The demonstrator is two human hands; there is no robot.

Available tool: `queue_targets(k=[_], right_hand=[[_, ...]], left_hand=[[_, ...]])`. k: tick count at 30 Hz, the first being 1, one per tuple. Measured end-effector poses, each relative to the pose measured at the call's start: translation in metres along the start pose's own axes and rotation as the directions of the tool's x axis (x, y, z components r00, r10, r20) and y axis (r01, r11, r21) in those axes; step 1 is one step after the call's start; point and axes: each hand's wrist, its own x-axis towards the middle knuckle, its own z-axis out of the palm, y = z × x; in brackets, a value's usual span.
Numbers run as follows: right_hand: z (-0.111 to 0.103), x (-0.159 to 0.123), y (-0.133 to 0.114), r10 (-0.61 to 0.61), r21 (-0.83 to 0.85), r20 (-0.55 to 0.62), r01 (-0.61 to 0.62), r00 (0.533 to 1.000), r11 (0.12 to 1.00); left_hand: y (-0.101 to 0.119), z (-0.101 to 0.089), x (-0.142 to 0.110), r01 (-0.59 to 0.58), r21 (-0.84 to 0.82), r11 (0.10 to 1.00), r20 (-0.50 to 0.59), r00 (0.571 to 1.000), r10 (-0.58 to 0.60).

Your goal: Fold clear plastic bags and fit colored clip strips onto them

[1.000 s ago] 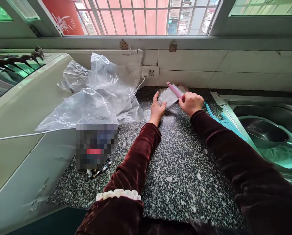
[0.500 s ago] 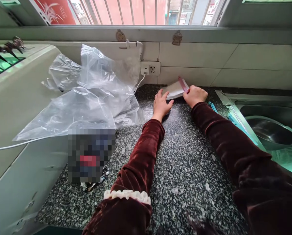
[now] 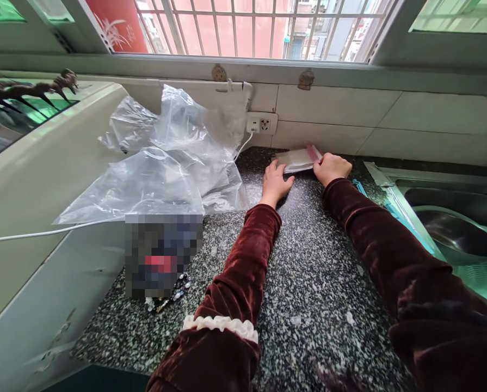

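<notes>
Now holding pouch (image 3: 295, 160) flatter on surface (image 3: 308, 261), near wall (image 3: 328, 136); pinching pink-strip end w/ R hand (image 3: 333, 167), prob. steadying other end w/ L hand (image 3: 276, 185), spreading fingers wide; having plastic (image 3: 153, 179) on L, sink (image 3: 423, 196) on R.

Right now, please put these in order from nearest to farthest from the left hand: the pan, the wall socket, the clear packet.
From the left hand:
1. Clear packet, right at its fingers.
2. Wall socket, beyond the hand, on the tiled wall.
3. Pan, far to the right, in the sink.
</notes>
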Motion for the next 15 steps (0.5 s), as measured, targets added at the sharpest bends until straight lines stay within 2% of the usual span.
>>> queue_targets(k=[6, 10, 13, 15], right_hand=[[-0.012, -0.004, -0.007, -0.077, -0.027, -0.03, 0.077, 0.997, 0.997], [-0.019, -0.007, -0.02, -0.165, 0.015, -0.049, 0.165, 0.985, 0.986], [-0.022, -0.011, -0.039, -0.225, 0.09, -0.066, 0.231, 0.972, 0.969], [-0.024, -0.013, -0.055, -0.276, 0.165, -0.081, 0.286, 0.958, 0.944]], left_hand=[[-0.001, -0.008, -0.013, -0.001, 0.113, 0.994, 0.035, 0.999, -0.003], [0.005, -0.017, -0.024, -0.004, 0.156, 0.988, 0.079, 0.997, -0.008], [0.018, -0.036, -0.027, -0.025, 0.186, 0.982, 0.07, 0.997, 0.012], [0.027, -0.056, -0.024, -0.035, 0.23, 0.972, 0.008, 0.999, 0.034]])
